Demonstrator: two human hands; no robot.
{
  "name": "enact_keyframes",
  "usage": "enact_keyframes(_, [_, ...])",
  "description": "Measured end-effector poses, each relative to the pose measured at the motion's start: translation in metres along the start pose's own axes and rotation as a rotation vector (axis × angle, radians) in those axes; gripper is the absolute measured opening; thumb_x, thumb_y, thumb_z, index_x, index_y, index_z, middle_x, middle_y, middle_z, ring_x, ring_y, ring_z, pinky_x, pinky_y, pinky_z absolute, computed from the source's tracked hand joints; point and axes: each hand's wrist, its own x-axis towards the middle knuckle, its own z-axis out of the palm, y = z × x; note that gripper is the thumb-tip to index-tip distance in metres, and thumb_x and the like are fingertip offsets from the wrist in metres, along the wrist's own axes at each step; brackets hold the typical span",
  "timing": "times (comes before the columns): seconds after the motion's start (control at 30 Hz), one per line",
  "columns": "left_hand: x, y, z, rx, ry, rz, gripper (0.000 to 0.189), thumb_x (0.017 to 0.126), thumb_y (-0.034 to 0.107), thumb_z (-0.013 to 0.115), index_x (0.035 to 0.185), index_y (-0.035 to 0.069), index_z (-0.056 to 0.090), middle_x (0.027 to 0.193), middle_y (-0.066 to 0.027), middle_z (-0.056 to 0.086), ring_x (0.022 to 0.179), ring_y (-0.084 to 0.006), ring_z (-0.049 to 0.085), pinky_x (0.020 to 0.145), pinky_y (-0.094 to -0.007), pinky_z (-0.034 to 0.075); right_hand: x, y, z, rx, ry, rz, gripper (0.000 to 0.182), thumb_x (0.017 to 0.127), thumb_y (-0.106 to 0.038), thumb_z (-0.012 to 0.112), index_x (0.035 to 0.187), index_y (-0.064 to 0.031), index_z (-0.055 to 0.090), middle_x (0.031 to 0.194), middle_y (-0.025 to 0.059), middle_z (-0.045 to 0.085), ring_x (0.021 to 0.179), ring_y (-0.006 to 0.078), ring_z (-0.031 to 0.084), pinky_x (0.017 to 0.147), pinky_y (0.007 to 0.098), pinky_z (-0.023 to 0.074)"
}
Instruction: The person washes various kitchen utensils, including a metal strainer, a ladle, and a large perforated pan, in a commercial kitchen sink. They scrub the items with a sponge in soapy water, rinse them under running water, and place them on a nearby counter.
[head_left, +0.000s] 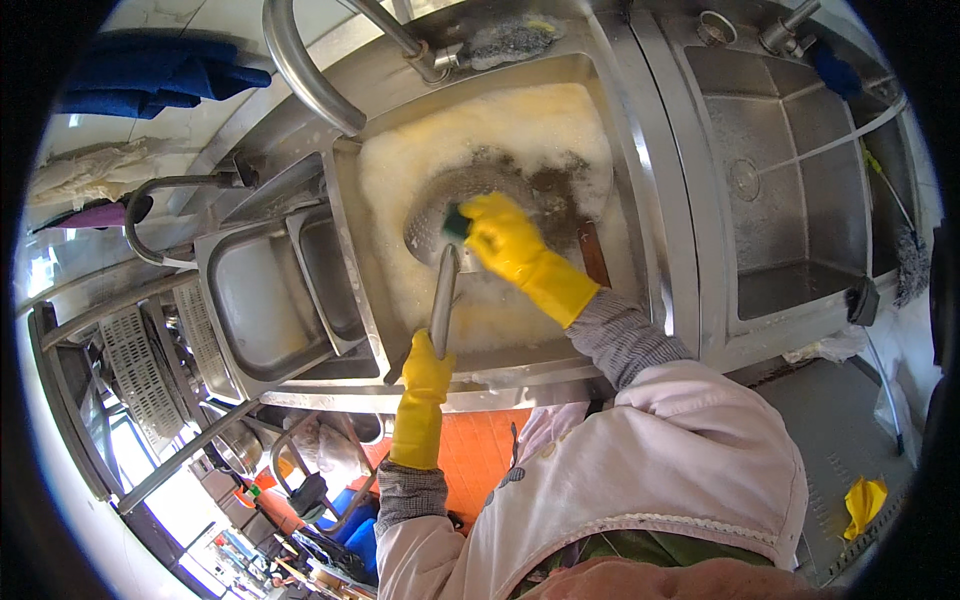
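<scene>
My left hand (429, 367), in a yellow rubber glove, grips the end of a tubular metal handle (445, 292). The handle leads to a perforated metal strainer (427, 217), partly under suds in the sink basin (600, 75). My right hand (499, 229), gloved alike and slightly blurred, holds a dark green scouring pad (456, 223) over the strainer. Pale foam (540, 112) covers much of the water. A brown flat piece (593, 255), perhaps a handle, stands partly in the water to the right of the strainer.
Left of the basin sit rectangular steel pans (259, 300). A thick curved metal pipe (300, 67) reaches over the basin's upper left corner. A second steel sink (780, 247) lies at right. Scouring material (510, 45) rests on the back ledge beside a tap (431, 64).
</scene>
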Motion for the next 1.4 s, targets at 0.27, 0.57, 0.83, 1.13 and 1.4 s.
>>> enact_keyframes(0.27, [-0.002, 0.0, 0.003, -0.334, -0.297, -0.286, 0.052, 0.071, 0.02, 0.069, 0.109, -0.001, 0.042, 0.077, -0.0191, 0.061, 0.054, -0.0278, 0.062, 0.047, -0.0365, 0.051, -0.029, 0.115, 0.052, 0.106, -0.608, 0.958, 0.062, 0.087, -0.045, 0.052, 0.134, -0.0057, 0.044, 0.139, 0.0207, 0.041, 0.129, 0.0345, 0.038, 0.107, 0.0422, 0.0282])
enact_keyframes(0.57, [-0.008, -0.009, -0.003, 0.022, -0.23, -0.128, 0.038, 0.074, 0.024, 0.066, 0.099, 0.004, 0.045, 0.081, -0.0217, 0.063, 0.071, -0.0401, 0.063, 0.066, -0.0486, 0.05, 0.001, -0.005, 0.063, -0.175, -0.548, 0.077, 0.051, 0.072, -0.033, 0.068, 0.113, -0.0046, 0.056, 0.123, 0.0157, 0.053, 0.117, 0.037, 0.045, 0.102, 0.0506, 0.0287])
enact_keyframes(0.83, [-0.023, -0.022, -0.022, 0.372, 0.003, 0.209, 0.025, 0.07, 0.018, 0.065, 0.088, 0.012, 0.049, 0.07, -0.012, 0.059, 0.064, -0.0351, 0.063, 0.058, -0.0485, 0.049, 0.065, 0.046, 0.082, 0.036, -0.927, 0.28, 0.039, 0.081, -0.03, 0.06, 0.112, -0.0064, 0.06, 0.128, 0.0155, 0.051, 0.125, 0.0307, 0.042, 0.107, 0.0387, 0.0299])
enact_keyframes(1.13, [-0.016, -0.023, -0.021, 0.531, 0.034, 0.357, 0.007, 0.076, 0.013, 0.056, 0.081, 0.014, 0.051, 0.067, -0.0063, 0.058, 0.06, -0.0292, 0.063, 0.053, -0.044, 0.05, -0.032, 0.065, 0.018, -0.06, -0.388, 0.423, 0.036, 0.081, -0.029, 0.057, 0.11, -0.0067, 0.057, 0.121, 0.0169, 0.054, 0.111, 0.0345, 0.049, 0.093, 0.046, 0.0357])
enact_keyframes(1.4, [-0.016, 0.013, -0.04, 0.466, -0.012, 0.268, 0.012, 0.072, 0.013, 0.061, 0.083, 0.013, 0.055, 0.074, -0.0101, 0.063, 0.068, -0.0333, 0.064, 0.061, -0.0461, 0.05, -0.008, 0.019, 0.012, -0.189, -0.59, 0.199, 0.043, 0.076, -0.037, 0.063, 0.108, -0.0089, 0.061, 0.127, 0.0157, 0.05, 0.113, 0.0341, 0.049, 0.097, 0.0482, 0.0335])
